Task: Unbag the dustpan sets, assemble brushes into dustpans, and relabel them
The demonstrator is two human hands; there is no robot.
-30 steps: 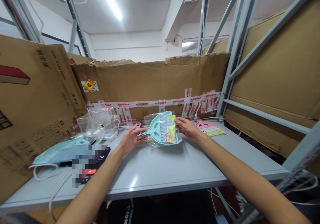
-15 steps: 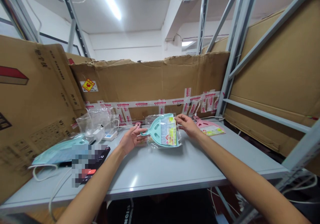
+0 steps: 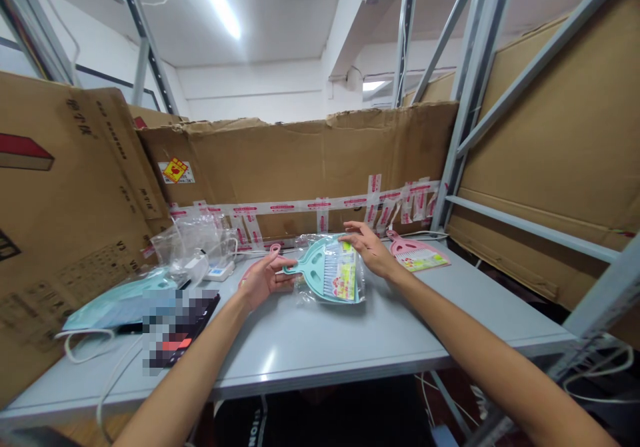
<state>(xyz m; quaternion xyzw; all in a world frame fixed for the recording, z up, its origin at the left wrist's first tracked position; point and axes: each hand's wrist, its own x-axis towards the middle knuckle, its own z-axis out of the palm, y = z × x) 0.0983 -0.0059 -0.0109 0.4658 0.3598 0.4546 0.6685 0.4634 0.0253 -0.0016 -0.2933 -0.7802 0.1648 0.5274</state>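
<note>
A mint-green dustpan [image 3: 314,267] with a small brush and a colourful card lies in a clear plastic bag over the middle of the table. Its handle points left, pinched between the thumb and fingers of my left hand [image 3: 265,277]. My right hand [image 3: 367,247] is at the upper right corner of the bag, fingers spread, the tips touching or just above its edge. Farther right lies a pink dustpan [image 3: 415,250] with a brush and card. Another pink item [image 3: 274,252] shows behind my left hand, mostly hidden.
On the left of the grey table [image 3: 320,347] are a bagged mint-green item [image 3: 120,297], a dark phone [image 3: 203,310], crumpled clear plastic [image 3: 193,237], a white power strip [image 3: 220,270] and cables. Cardboard [image 3: 300,160] stands along the back.
The mint-green dustpan has tipped lower, its right end nearer the table's front. My right hand has opened from a pinch at the bag's edge, its fingers now spread.
</note>
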